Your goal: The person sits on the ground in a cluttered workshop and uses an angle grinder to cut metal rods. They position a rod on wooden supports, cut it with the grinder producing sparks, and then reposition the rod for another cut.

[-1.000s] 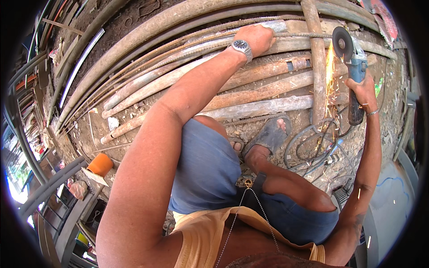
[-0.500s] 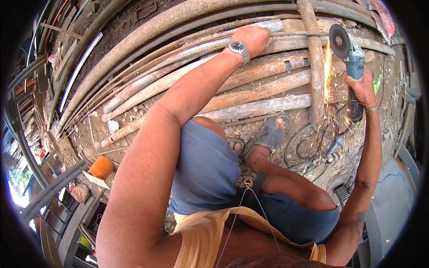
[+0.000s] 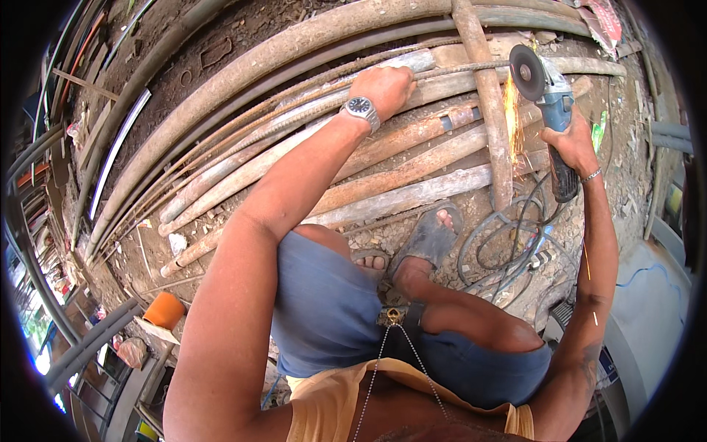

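Observation:
My left hand (image 3: 388, 91), with a watch (image 3: 360, 107) on its wrist, is closed around a ribbed steel bar (image 3: 448, 71). The bar runs to the right over a rusty crosswise pipe (image 3: 486, 99). Out to the right, my right hand (image 3: 576, 144) grips a blue and black angle grinder (image 3: 557, 110) by its body. Its dark cutting disc (image 3: 526, 72) meets the bar's right end, and orange sparks (image 3: 511, 118) stream down from there. The exact contact point is hard to make out.
Several rusty pipes (image 3: 420, 177) lie side by side on the dirt. Coiled cables (image 3: 508, 239) lie below the grinder, close to my sandalled foot (image 3: 434, 236). An orange cylinder (image 3: 165, 310) stands at the left. A torn red sheet (image 3: 602, 22) lies at the far right.
The whole scene has shifted a little left and slightly down in the view. The spray of sparks reaches less far down. Both hands keep their grips.

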Available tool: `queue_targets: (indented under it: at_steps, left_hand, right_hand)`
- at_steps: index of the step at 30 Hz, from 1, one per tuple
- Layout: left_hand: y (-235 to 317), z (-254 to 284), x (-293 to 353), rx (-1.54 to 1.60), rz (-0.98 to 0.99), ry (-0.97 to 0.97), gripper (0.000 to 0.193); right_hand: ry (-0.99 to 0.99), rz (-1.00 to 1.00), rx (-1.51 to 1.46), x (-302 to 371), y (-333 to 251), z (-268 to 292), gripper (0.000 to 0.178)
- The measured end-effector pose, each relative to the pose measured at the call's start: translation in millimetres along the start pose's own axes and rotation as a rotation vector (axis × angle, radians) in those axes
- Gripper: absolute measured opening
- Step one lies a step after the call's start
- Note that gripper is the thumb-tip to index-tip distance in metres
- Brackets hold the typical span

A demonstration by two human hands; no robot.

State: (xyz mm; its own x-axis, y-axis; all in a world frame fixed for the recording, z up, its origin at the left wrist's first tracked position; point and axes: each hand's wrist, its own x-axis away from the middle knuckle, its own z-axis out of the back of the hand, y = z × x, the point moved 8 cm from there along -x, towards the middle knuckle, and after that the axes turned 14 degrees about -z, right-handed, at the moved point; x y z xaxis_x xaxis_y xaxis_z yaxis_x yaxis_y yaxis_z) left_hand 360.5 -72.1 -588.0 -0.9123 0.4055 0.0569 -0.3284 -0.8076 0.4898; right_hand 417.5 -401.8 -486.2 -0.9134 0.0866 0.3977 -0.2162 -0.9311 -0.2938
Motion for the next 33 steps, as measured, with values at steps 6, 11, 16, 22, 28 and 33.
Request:
queue_targets:
  at_steps: [6, 11, 16, 22, 28, 33]
  left_hand:
    - [-5.7, 1.0, 6.8, -0.017, 0.019, 0.007, 0.028]
    - [-2.9, 3.6, 6.9, -0.031, 0.009, 0.026, 0.028]
    - [-2.4, 4.0, 6.9, -0.048, -0.006, 0.017, 0.028]
    - [-2.3, 3.4, 6.6, -0.033, 0.003, 0.025, 0.029]
    - [-3.4, 0.9, 5.4, -0.04, 0.019, -0.019, 0.029]
    - [-2.8, 1.6, 5.1, -0.037, 0.037, -0.052, 0.029]
  right_hand:
    - [-0.026, -0.033, 0.023, -3.3, 0.2, -6.1, 0.066]
    - [-0.087, -0.06, -0.015, -2.3, -0.1, -9.4, 0.063]
    - [-0.06, -0.021, -0.092, -6.1, -14.4, -4.5, 0.059]
    - [-0.11, -0.089, -0.028, -9.7, -9.3, -7.1, 0.06]
    - [0.014, 0.003, 0.057, -9.4, -6.7, -4.0, 0.06]
    - [-0.024, -0.035, 0.044, -9.1, -3.9, -4.5, 0.065]
